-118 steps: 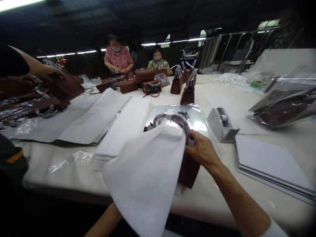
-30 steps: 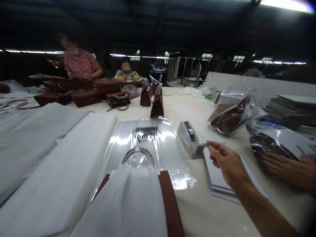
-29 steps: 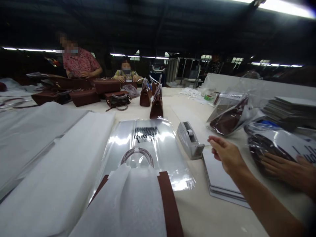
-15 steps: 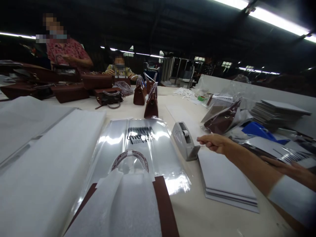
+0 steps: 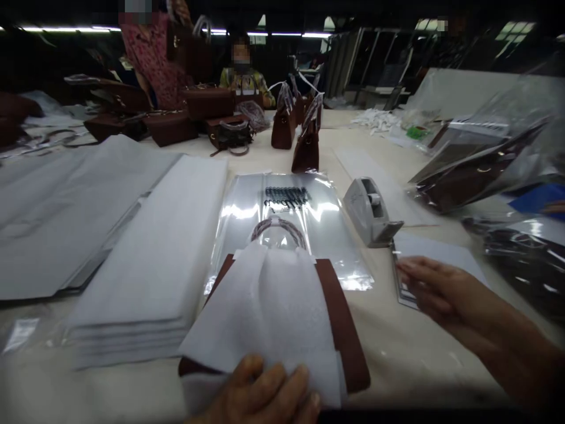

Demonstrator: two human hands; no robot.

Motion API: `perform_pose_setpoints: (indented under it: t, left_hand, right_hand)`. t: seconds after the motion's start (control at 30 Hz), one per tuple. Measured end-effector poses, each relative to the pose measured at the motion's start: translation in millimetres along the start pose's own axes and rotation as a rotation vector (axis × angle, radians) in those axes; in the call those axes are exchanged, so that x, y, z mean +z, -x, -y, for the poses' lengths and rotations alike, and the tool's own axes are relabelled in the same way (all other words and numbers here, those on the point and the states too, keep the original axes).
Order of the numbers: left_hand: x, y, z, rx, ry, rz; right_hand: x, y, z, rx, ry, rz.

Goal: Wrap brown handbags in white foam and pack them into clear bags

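Note:
A brown handbag point(image 5: 342, 318) lies flat near the table's front edge, with white tissue paper point(image 5: 269, 306) draped over its middle. Its curved handle point(image 5: 279, 227) rests on a clear printed plastic bag point(image 5: 247, 206). My left hand point(image 5: 260, 391) sits on the near edge of the tissue and bag, fingers curled over it. My right hand point(image 5: 441, 288) hovers blurred, fingers stretched out, over the near corner of a stack of white cards point(image 5: 435, 253). A grey tape dispenser point(image 5: 371, 212) stands just beyond it.
A pile of white tissue sheets point(image 5: 163, 253) lies left of the bag, with larger sheets point(image 5: 53, 212) further left. Two small brown bags point(image 5: 306, 147) stand mid-table. Plastic-wrapped bags point(image 5: 477, 171) are heaped at right. Two co-workers point(image 5: 154, 53) handle brown bags at the far end.
My right hand has drawn back from the tape dispenser to above the card stack. My left hand has come into view on the wrapped bag. The view has tilted downward.

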State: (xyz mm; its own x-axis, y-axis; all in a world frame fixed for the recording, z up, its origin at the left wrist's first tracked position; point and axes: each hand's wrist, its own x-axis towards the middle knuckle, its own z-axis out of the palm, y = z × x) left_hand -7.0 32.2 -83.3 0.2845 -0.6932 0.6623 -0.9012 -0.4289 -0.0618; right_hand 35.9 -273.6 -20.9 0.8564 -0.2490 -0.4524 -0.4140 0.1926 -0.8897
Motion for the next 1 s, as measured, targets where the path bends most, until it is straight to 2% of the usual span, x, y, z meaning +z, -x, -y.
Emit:
perform_pose_setpoints:
  t: [0.07, 0.13, 0.17, 0.27, 0.33, 0.43, 0.57, 0.67, 0.77, 0.83, 0.9, 0.93, 1.0]
  left_hand:
    - [0.8, -1, 0, -0.002, 0.042, -0.08]
    - [1.1, -3, 0, 0.008, 0.065, -0.149]
    - [0.7, -3, 0, 0.013, 0.067, -0.143]
    - [-2.4, -3, 0, 0.012, 0.052, -0.096]
    - [-5.1, -3, -1, 0.017, 0.044, -0.08]
    - [-7.9, -3, -1, 0.028, 0.047, -0.031]
    - [-8.3, -5, 0, -0.037, 0.127, -0.018]
    - [-8.2, -8, 1, -0.026, 0.137, -0.048]
    - [-9.5, -11, 1, -0.009, 0.127, -0.073]
    - [-10.5, -12, 0, -0.016, 0.142, -0.064]
    - [-10.9, -12, 0, -0.015, 0.153, -0.063]
    - [-10.7, -11, 0, -0.012, 0.152, -0.058]
    - [-9.4, -11, 0, -0.008, 0.143, -0.062]
  right_hand:
    - [25, 50, -10, 0.222, 0.005, 0.21]
    - [49, 85, -28, 0.326, -0.017, 0.342]
    - [59, 96, -39, 0.346, -0.033, 0.373]
    - [78, 106, -65, 0.303, -0.037, 0.334]
    - [84, 104, -74, 0.269, 0.032, 0.291]
    - [89, 105, -74, 0.256, 0.145, 0.235]
    - [88, 114, -66, 0.212, 0.089, 0.145]
    - [84, 118, -73, 0.079, -0.028, 0.083]
    - [82, 119, -91, -0.18, -0.055, -0.051]
    - [80, 116, -101, -0.386, 0.159, -0.208]
    - [78, 112, -104, -0.558, 0.507, -0.355]
    - [75, 108, -104, -0.627, 0.655, -0.403]
    - [69, 100, -100, -0.726, 0.803, -0.412]
